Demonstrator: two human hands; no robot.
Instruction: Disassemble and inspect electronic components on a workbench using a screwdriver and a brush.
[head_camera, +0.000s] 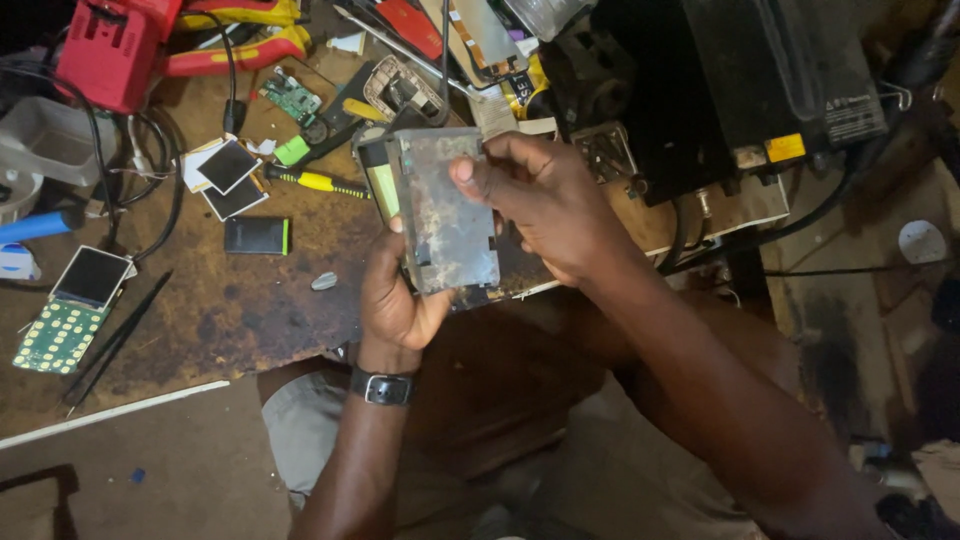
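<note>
Hands met over the lap, both closed around a worn phone body (447, 215) held just above the near edge of the workbench (240, 310). The left hand (395, 295), a dark watch (381, 387) on its wrist, cradled the lower end from beneath, fingers wrapped behind. The right hand (545, 205) clamped the far side, its thumb pressed flat on the upper corner of the scuffed grey plate, which looked like thin metal, blotched and scratched, with a strip of green showing along its left edge. This read as the stage of checking or prising at the casing; a next move would likely need a steady grip below and a careful thumb at the seam. Farther off on the stained brown board lay a small black battery (256, 236), a yellow-handled screwdriver (318, 181), a green keypad board (62, 335) with its screen, black tweezers (115, 340) and, beyond, a red tool block (110, 50).
</note>
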